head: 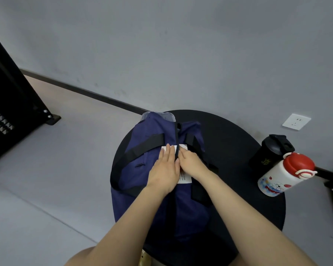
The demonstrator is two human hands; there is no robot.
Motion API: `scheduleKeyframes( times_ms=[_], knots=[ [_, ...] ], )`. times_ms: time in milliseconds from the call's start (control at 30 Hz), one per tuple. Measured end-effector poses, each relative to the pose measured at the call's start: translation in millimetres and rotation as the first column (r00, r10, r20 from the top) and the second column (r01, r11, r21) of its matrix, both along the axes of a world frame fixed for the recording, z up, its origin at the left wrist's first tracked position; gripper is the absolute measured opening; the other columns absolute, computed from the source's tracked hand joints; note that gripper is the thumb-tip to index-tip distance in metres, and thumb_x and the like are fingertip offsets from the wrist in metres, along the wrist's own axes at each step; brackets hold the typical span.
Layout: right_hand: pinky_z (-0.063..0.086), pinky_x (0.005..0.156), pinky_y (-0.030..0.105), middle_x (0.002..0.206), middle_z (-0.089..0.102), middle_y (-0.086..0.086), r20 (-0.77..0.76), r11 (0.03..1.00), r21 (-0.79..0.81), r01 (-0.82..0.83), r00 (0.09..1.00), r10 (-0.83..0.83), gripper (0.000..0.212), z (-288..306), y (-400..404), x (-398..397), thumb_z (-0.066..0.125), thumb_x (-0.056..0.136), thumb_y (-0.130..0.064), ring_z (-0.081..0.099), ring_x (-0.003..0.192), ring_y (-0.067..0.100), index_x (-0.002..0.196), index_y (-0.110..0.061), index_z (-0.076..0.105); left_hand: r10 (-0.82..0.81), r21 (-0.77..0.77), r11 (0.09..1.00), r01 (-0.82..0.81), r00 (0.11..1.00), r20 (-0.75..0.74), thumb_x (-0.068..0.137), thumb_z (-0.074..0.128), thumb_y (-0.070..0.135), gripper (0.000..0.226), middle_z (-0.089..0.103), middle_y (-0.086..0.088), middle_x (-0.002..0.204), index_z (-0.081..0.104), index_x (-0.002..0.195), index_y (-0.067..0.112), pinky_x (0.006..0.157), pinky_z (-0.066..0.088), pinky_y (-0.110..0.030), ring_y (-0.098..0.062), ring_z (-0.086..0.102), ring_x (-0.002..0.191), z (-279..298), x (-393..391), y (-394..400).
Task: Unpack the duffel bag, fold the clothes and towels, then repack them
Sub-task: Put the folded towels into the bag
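A navy duffel bag (152,169) with black straps lies on a round black table (229,135). Its top zip runs away from me down the middle. My left hand (164,167) lies flat on the bag just left of the zip, fingers straight, over a white label (185,178). My right hand (190,162) is on the zip line beside it, fingers curled as if pinching something small there; what it pinches is hidden. A pale grey piece of cloth (158,115) shows at the bag's far end.
A black tumbler (269,152) and a white bottle with a red cap (284,173) stand at the table's right edge. A black metal frame (13,104) stands on the floor at left. The wall behind carries a socket (296,121).
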State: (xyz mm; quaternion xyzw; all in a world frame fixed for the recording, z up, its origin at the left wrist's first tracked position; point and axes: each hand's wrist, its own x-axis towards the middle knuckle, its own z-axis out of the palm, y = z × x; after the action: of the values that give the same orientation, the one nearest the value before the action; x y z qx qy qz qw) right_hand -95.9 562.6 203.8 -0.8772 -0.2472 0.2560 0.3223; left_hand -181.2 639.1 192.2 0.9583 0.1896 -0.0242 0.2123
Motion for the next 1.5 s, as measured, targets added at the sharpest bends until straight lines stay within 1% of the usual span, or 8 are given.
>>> scheduleKeyframes(
  times_ms=[167,233,367,467,600,767,1000,1500],
  knots=[
    [0.049,0.077,0.021,0.087,0.065,-0.001,-0.076,0.973,0.198,0.116,0.992,-0.103,0.042,-11.2,-11.5,12.1,0.034,0.1,-0.01,0.06,0.075,0.01,0.137,-0.018,0.05,-0.051,0.113,0.992,0.062,0.993,-0.103,0.077,-0.007,0.068,0.091,-0.025,-0.009,0.155,-0.017,0.148,0.011,0.118,-0.002,-0.038,-0.023,-0.023,0.143,-18.6,-7.1,-5.7],
    [0.045,0.079,0.019,0.098,0.066,0.0,0.163,0.977,0.186,0.102,0.978,-0.133,0.034,-10.5,-17.5,16.8,0.041,0.099,-0.013,0.06,0.087,0.012,0.129,-0.015,0.057,-0.038,0.168,0.984,0.058,0.992,-0.12,0.085,0.01,0.071,0.092,-0.028,-0.012,0.154,-0.022,0.145,0.01,0.117,-0.007,-0.041,-0.026,-0.027,0.141,-22.5,-6.2,-7.5],
    [0.045,0.095,0.037,0.12,0.057,0.001,0.636,0.984,0.152,-0.092,0.771,-0.026,0.033,-7.3,-18.9,30.7,0.051,0.097,-0.021,0.049,0.113,0.018,0.129,-0.016,0.058,0.003,0.205,0.978,0.026,0.99,-0.14,0.082,0.021,0.077,0.1,-0.034,-0.011,0.149,-0.031,0.136,0.011,0.114,-0.013,-0.045,-0.026,-0.036,0.135,-25.7,-2.6,-13.3],
    [0.026,0.112,0.048,0.145,0.044,0.004,0.797,0.934,-0.071,-0.35,0.544,0.264,0.044,4.1,4.9,47.6,0.045,0.097,-0.036,0.034,0.136,0.026,0.138,-0.023,0.049,0.032,0.175,0.985,-0.008,0.991,-0.133,0.072,0.015,0.081,0.107,-0.031,-0.01,0.152,-0.03,0.139,0.011,0.113,-0.014,-0.045,-0.023,-0.038,0.133,-29.0,2.6,-16.4],
    [-0.004,0.114,0.058,0.16,0.004,-0.007,0.662,0.713,-0.513,-0.478,0.308,0.683,0.051,11.8,49.6,66.7,0.028,0.099,-0.05,-0.009,0.147,0.024,0.148,-0.036,0.024,0.028,0.163,0.987,-0.008,0.992,-0.124,0.077,0.029,0.081,0.111,-0.036,-0.004,0.148,-0.031,0.141,0.011,0.112,-0.016,-0.045,-0.022,-0.037,0.134,-33.0,4.0,-13.9],
    [0.01,0.115,0.059,0.158,-0.009,-0.02,0.446,0.703,-0.512,-0.494,0.546,0.709,0.055,-12.5,60.1,88.2,0.023,0.097,-0.059,-0.003,0.147,0.029,0.147,-0.049,0.005,-0.037,0.226,0.971,0.075,0.985,-0.168,0.084,0.033,0.075,0.106,-0.037,-0.006,0.149,-0.036,0.135,0.014,0.11,-0.02,-0.044,-0.023,-0.04,0.132,-38.6,2.3,-6.1],
    [0.033,0.104,0.045,0.158,0.0,-0.021,0.412,0.808,-0.425,-0.408,0.707,0.574,0.054,-24.1,32.6,93.4,0.026,0.096,-0.061,0.024,0.141,0.024,0.146,-0.051,0.01,-0.197,0.295,0.92,0.258,0.955,-0.222,0.087,0.034,0.07,0.099,-0.031,-0.003,0.153,-0.034,0.135,0.017,0.111,-0.018,-0.042,-0.021,-0.033,0.138,-38.6,-5.1,11.7],
    [0.037,0.104,0.041,0.16,-0.006,-0.01,0.362,0.872,-0.471,-0.132,0.873,0.327,0.058,-22.9,-36.2,35.2,0.015,0.096,-0.062,0.023,0.141,0.026,0.15,-0.044,0.002,-0.304,0.238,0.888,0.393,0.891,-0.337,0.094,0.055,0.029,0.089,-0.028,0.011,0.153,-0.015,0.148,0.034,0.119,-0.003,-0.038,-0.015,-0.02,0.144,-14.2,-29.6,71.9]
  ],
)
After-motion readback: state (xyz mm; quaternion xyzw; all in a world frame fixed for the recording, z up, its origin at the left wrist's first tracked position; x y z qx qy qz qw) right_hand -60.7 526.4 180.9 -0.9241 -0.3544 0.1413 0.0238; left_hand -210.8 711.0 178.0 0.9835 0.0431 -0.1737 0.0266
